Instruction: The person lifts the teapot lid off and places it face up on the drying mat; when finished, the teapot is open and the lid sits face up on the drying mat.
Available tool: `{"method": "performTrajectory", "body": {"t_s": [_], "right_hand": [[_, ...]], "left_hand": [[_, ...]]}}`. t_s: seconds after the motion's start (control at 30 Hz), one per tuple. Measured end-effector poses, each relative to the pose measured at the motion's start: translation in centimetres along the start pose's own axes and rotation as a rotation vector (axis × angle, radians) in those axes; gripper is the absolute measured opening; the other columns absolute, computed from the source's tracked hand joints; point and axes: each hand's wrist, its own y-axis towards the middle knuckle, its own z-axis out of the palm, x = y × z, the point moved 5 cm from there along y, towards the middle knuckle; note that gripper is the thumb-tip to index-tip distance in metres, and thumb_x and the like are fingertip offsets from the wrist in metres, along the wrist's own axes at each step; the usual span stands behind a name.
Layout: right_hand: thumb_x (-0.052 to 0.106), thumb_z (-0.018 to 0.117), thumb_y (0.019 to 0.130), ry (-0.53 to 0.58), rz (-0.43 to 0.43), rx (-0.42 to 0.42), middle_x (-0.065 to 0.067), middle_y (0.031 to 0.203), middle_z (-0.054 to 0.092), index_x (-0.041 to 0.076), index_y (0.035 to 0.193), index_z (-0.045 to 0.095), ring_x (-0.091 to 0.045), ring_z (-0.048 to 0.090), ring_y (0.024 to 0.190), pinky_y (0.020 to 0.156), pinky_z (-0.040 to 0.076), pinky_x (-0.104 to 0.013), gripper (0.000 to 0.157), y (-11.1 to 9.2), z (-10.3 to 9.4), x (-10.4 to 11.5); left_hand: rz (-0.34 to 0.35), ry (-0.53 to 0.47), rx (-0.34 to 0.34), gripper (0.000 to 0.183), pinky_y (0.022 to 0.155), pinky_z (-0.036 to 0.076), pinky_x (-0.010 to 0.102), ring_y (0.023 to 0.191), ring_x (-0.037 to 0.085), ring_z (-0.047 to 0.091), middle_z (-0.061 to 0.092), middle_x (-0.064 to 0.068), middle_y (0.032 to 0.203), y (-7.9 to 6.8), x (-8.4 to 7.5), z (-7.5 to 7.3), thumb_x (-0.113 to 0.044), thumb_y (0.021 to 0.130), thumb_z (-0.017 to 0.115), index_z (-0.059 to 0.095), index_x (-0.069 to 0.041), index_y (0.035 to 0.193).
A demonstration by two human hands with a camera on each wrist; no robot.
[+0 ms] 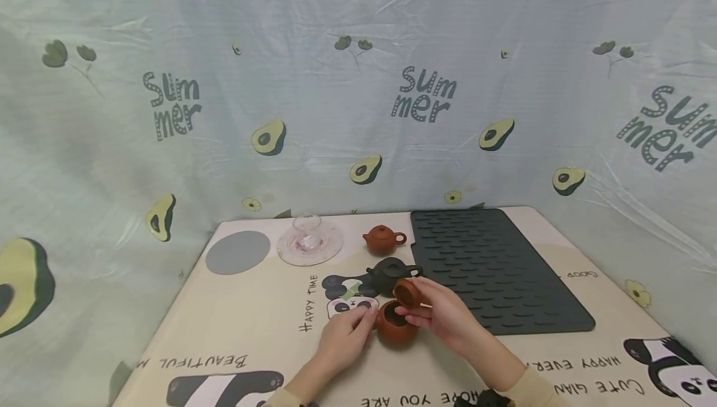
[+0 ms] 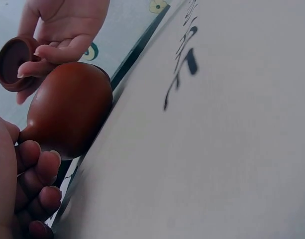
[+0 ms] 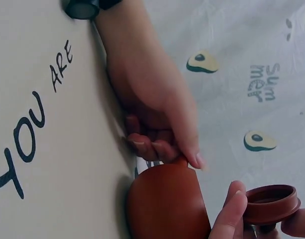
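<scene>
A reddish-brown clay teapot (image 1: 396, 333) stands uncovered on the table, its dark opening facing up. My left hand (image 1: 345, 333) pinches its short spout (image 2: 30, 133) between thumb and fingers. Over the opening's right side, my right hand (image 1: 448, 315) holds the teapot's round lid (image 1: 407, 293), tilted so that its hollow underside shows. In the right wrist view the lid (image 3: 271, 203) is apart from the pot, with fingers on both sides of its rim. Just behind the pot sits a black teapot (image 1: 388, 275).
Farther back stands another small brown teapot (image 1: 382, 241). A glass cup (image 1: 307, 225) rests on a clear saucer (image 1: 285, 251) at the back, beside a grey round mat (image 1: 238, 252). To the right lies a dark ridged mat (image 1: 493, 270). A patterned curtain (image 1: 313, 83) surrounds the table.
</scene>
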Motion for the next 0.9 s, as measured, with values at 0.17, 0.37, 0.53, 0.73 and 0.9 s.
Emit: {"method": "performTrajectory", "body": {"t_s": [0.17, 0.37, 0.53, 0.73, 0.9], "right_hand": [[0.039, 0.049, 0.109, -0.004, 0.008, -0.006, -0.013, 0.121, 0.069, 0.003, 0.149, 0.045, -0.023, 0.072, 0.094, 0.082, 0.055, -0.033, 0.055, 0.12, 0.14, -0.23], [0.046, 0.05, 0.108, -0.016, 0.009, -0.021, -0.012, 0.117, 0.069, 0.004, 0.144, 0.053, -0.023, 0.07, 0.091, 0.081, 0.055, -0.033, 0.055, 0.08, 0.19, -0.1], [0.052, 0.055, 0.103, -0.012, 0.019, -0.035, -0.01, 0.112, 0.069, 0.001, 0.142, 0.05, -0.021, 0.067, 0.087, 0.078, 0.053, -0.032, 0.064, -0.04, 0.12, -0.02], [0.042, 0.062, 0.102, -0.078, 0.016, -0.046, -0.011, 0.113, 0.064, 0.001, 0.14, 0.048, -0.02, 0.058, 0.082, 0.074, 0.048, -0.031, 0.058, 0.02, 0.31, 0.19], [0.028, 0.069, 0.098, -0.14, -0.005, -0.06, -0.01, 0.099, 0.057, 0.0, 0.135, 0.049, -0.021, 0.051, 0.079, 0.072, 0.046, -0.034, 0.051, 0.05, 0.32, 0.37]], "left_hand": [[-0.01, 0.001, -0.001, 0.045, 0.061, 0.038, 0.027, 0.065, 0.003, 0.052, 0.052, -0.015, 0.061, -0.11, 0.08, -0.09, -0.046, 0.109, 0.046, 0.056, -0.025, 0.07], [-0.003, 0.012, -0.003, 0.045, 0.061, 0.038, 0.027, 0.065, 0.003, 0.052, 0.052, -0.015, 0.061, 0.0, 0.07, -0.11, -0.046, 0.109, 0.046, 0.056, -0.025, 0.07], [0.008, 0.008, -0.005, 0.044, 0.062, 0.038, 0.026, 0.065, 0.003, 0.053, 0.052, -0.016, 0.061, 0.0, 0.06, -0.05, -0.044, 0.109, 0.047, 0.056, -0.026, 0.07], [0.01, -0.007, -0.001, 0.047, 0.061, 0.038, 0.027, 0.065, 0.003, 0.052, 0.051, -0.015, 0.061, -0.12, 0.04, -0.09, -0.049, 0.108, 0.045, 0.055, -0.025, 0.069], [0.018, 0.002, -0.001, 0.046, 0.062, 0.038, 0.026, 0.065, 0.002, 0.052, 0.052, -0.016, 0.062, -0.07, 0.04, -0.15, -0.049, 0.108, 0.044, 0.057, -0.026, 0.071]]}}
